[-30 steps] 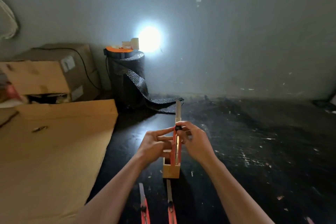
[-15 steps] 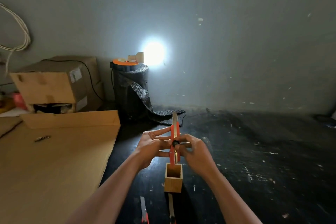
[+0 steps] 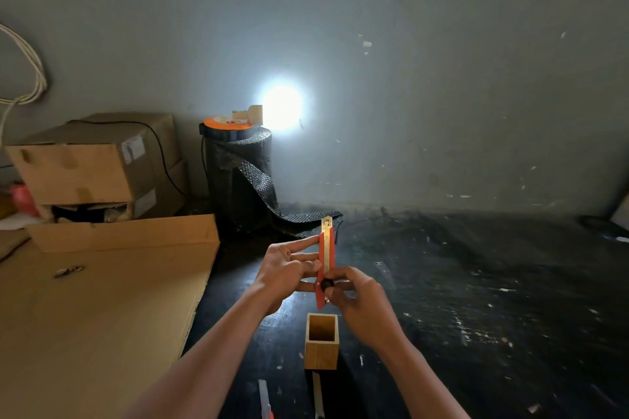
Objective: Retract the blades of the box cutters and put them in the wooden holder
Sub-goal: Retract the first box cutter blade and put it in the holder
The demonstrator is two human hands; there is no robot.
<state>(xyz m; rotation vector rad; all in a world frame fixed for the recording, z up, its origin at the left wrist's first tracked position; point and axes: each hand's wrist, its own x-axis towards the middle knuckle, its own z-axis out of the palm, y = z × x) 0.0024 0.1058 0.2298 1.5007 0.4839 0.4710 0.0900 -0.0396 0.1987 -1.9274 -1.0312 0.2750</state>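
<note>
I hold an orange box cutter (image 3: pixel 325 258) upright above the dark table, with a short piece of blade showing at its top. My left hand (image 3: pixel 289 270) grips its body from the left. My right hand (image 3: pixel 357 299) pinches its black slider knob, low on the handle. Below the cutter stands the square wooden holder (image 3: pixel 322 352), its opening empty. Two more cutters lie on the table in front of the holder, one with its blade out (image 3: pixel 263 398), the other (image 3: pixel 318 395) directly below the holder; both are cut off by the frame's bottom edge.
A large cardboard sheet (image 3: pixel 95 309) covers the table's left side. Stacked cardboard boxes (image 3: pixel 88 163) stand at the back left. A black roll of bubble wrap (image 3: pixel 241 177) with an orange-topped reel stands against the wall under a bright light. The right side is dark table (image 3: pixel 476 282).
The slider has travelled down the handle and the exposed blade has become much shorter. The camera has tilted up, so the holder and hands sit lower in view.
</note>
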